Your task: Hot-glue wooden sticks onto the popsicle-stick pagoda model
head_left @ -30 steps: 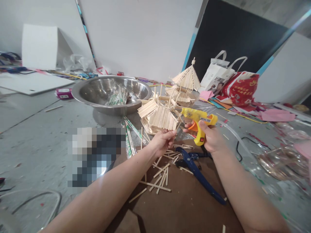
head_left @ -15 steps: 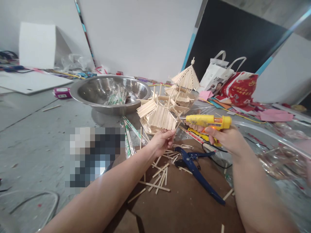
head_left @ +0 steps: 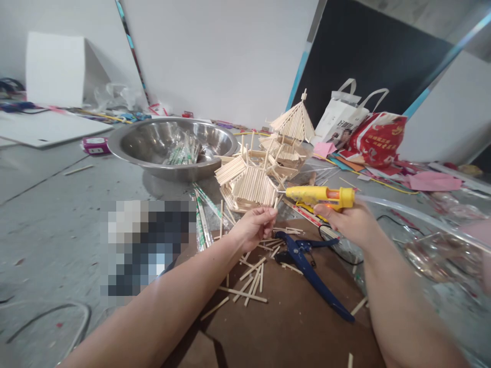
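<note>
My right hand (head_left: 347, 220) is wrapped round a yellow hot glue gun (head_left: 320, 197), with a long clear glue stick (head_left: 406, 208) trailing out of its back. The gun's nozzle points left, close to a short wooden stick (head_left: 276, 201) pinched in my left hand (head_left: 258, 225). Just behind that stick stands a pagoda-like model (head_left: 255, 186) built from wooden sticks, with slatted roof panels and upright posts. Whether the stick or nozzle touches the model, I cannot tell. A taller pointed stick tower (head_left: 293, 122) rises behind it.
Blue-handled cutters (head_left: 314, 273) and loose cut sticks (head_left: 251, 281) lie on the brown board (head_left: 284, 322). Wrapped chopsticks (head_left: 202, 220) are left of the model, below a steel basin (head_left: 172, 171). Bags, including a red one (head_left: 378, 138), stand at the back right.
The glue gun and my right hand have moved left, bringing the nozzle to the stick's upper end. My left hand has lowered slightly, and more of the stick shows above its fingers.
</note>
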A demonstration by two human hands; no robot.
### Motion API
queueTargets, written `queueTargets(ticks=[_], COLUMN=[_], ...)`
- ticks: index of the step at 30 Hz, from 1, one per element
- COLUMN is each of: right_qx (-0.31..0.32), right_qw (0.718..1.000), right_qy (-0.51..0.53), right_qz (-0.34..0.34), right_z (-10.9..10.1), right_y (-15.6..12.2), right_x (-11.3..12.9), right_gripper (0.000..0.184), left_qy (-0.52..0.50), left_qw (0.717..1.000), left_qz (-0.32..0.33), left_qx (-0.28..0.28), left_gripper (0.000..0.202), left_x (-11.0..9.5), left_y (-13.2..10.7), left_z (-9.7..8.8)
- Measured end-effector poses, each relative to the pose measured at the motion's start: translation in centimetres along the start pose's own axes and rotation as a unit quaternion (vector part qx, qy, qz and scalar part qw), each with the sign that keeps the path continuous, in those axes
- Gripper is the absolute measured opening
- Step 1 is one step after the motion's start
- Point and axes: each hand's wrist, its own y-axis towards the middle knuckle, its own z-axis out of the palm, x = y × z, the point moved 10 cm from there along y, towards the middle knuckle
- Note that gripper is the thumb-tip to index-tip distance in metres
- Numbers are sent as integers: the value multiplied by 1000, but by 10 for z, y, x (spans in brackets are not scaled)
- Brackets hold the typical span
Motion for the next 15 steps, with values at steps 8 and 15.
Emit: queueTargets(ticks=[8,15], right_qx=[8,-19], right_qw=[997,993], right_qy=[-69,-104], right_qz=[-34,-47], right_z=[6,2], right_y=[-3,-3], right_x=[15,17], right_gripper=[36,37], left_qy=[15,12], left_qw=[1000,1000], left_qz=[4,7], left_qx=[5,3], left_gripper=[25,23], left_x=[1,0], left_y=[-3,-3], left_z=[0,0])
